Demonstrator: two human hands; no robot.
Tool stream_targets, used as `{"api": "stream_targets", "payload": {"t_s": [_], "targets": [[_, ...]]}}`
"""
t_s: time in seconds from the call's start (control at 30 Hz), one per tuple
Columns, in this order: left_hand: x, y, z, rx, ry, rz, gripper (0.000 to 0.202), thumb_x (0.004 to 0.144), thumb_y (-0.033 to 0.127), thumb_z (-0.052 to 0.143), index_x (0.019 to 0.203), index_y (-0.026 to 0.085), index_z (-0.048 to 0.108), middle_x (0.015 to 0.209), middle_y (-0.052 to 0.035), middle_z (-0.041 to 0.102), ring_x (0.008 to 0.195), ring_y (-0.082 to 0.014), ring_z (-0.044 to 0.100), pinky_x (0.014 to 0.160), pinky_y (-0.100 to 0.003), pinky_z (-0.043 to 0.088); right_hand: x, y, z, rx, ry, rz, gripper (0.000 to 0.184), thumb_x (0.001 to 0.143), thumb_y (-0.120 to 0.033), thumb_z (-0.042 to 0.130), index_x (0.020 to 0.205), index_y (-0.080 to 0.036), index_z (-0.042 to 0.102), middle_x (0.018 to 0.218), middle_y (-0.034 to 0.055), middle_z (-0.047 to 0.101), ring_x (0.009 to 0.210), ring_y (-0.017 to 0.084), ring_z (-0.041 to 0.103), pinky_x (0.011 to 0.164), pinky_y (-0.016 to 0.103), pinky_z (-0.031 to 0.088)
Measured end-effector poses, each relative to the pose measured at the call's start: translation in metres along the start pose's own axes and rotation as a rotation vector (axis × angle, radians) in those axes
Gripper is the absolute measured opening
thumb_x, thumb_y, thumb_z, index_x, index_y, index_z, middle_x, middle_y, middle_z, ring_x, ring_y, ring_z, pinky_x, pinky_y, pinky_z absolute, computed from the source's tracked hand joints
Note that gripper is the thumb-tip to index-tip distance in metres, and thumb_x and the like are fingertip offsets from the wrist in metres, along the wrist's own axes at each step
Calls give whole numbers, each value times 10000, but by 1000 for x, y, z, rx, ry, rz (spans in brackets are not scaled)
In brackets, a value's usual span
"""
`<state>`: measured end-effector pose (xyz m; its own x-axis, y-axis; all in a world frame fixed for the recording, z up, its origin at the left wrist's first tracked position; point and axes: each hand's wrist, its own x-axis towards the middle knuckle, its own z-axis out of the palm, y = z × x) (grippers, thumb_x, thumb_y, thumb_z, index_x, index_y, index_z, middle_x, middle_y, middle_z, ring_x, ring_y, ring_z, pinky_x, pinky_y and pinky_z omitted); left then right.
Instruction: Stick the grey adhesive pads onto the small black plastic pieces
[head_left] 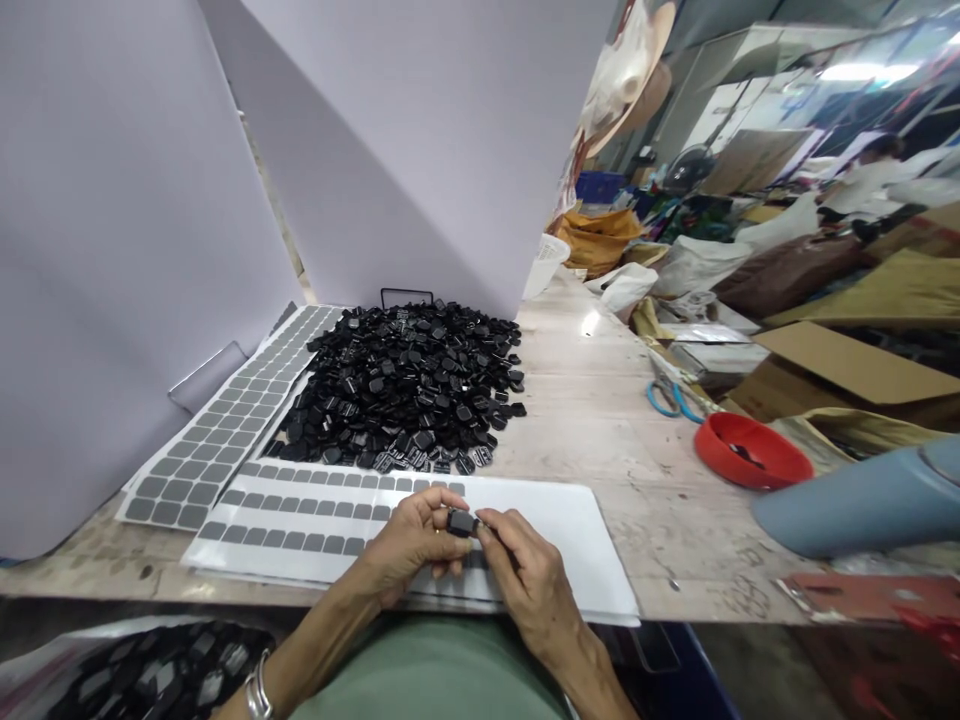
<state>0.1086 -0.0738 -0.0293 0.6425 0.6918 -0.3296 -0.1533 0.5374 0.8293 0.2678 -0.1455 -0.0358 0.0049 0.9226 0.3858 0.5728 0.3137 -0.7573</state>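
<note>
My left hand [411,545] pinches a small black plastic piece [462,521] just above a white backing sheet [570,540] carrying rows of grey square stickers [300,510]. My right hand [529,580] meets it from the right, its fingertips pressed against the same piece. Both hands hover over the sheet's right half, where the stickers are gone. Behind the sheet lies a large heap of the same black pieces [409,385].
A second sticker sheet [225,420] lies at the left against white boards [112,250]. A red bowl [750,450], blue-handled scissors [671,398] and cardboard boxes [847,370] sit on the right. A bag of black pieces [150,675] rests low left. Another person [870,180] works far back.
</note>
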Motion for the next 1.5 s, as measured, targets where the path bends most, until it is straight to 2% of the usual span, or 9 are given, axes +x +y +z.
{"api": "stream_targets", "payload": {"t_s": [0.5, 0.67, 0.73, 0.87, 0.93, 1.07, 1.2, 1.3, 1.5], "targets": [[-1, 2, 4, 13, 34, -9, 491, 575, 217, 839, 960, 143, 544, 630, 17, 633, 463, -87, 574, 384, -142, 337, -1, -6, -2, -103, -64, 36, 262, 991, -236, 364, 1123, -203, 588, 852, 45, 579, 741, 162, 580, 649, 261, 449], [2, -4, 3, 120, 43, 72, 320, 740, 390, 720, 863, 146, 554, 456, 49, 538, 382, -80, 499, 361, -156, 295, 0, -11, 1, -221, -107, 10, 276, 992, -216, 331, 1051, -178, 598, 823, 48, 566, 714, 157, 578, 638, 252, 446], [3, -1, 0, 217, 70, 121, 289, 774, 406, 680, 808, 144, 562, 437, 52, 517, 362, -65, 460, 364, -159, 279, -1, -7, -1, -303, -143, 5, 281, 988, -207, 324, 1038, -181, 600, 813, 42, 568, 683, 152, 578, 624, 251, 437], [5, 15, -15, 363, 230, 255, 239, 807, 380, 639, 820, 148, 583, 651, 0, 644, 443, -57, 508, 399, -158, 316, -7, 12, -20, -491, -102, 111, 267, 970, -200, 332, 1051, -199, 586, 857, 43, 617, 714, 167, 610, 625, 267, 432], [8, 20, -21, 367, 255, 248, 234, 808, 381, 628, 845, 156, 574, 761, -23, 683, 445, -52, 516, 387, -156, 299, -9, 18, -30, -591, -109, 196, 240, 956, -194, 339, 1016, -205, 570, 860, 37, 627, 708, 177, 621, 603, 278, 415], [22, 11, -16, 353, 144, 154, 266, 781, 404, 633, 862, 167, 545, 761, -21, 675, 407, -59, 511, 353, -162, 259, -10, 12, -36, -739, -272, 227, 163, 918, -138, 372, 893, -211, 516, 791, 9, 602, 609, 169, 596, 545, 291, 325], [31, -8, -2, 423, 25, 119, 223, 797, 372, 606, 855, 168, 539, 600, 38, 570, 402, -65, 477, 374, -171, 290, -11, -5, -27, -759, -376, 217, 135, 906, -114, 416, 882, -222, 493, 799, 4, 602, 621, 174, 597, 555, 306, 272], [31, -12, 3, 521, -35, 137, 174, 817, 339, 587, 846, 171, 551, 530, 62, 493, 434, -78, 473, 413, -179, 336, -11, -14, -21, -732, -412, 231, 142, 914, -105, 415, 874, -221, 486, 808, 6, 606, 618, 176, 598, 553, 311, 245], [31, -7, 2, 568, -84, 136, 178, 824, 351, 575, 829, 174, 561, 572, 49, 515, 442, -81, 478, 417, -183, 350, -11, -15, -14, -719, -406, 238, 141, 915, -105, 402, 880, -219, 478, 815, 17, 605, 635, 193, 609, 555, 306, 267]]}}
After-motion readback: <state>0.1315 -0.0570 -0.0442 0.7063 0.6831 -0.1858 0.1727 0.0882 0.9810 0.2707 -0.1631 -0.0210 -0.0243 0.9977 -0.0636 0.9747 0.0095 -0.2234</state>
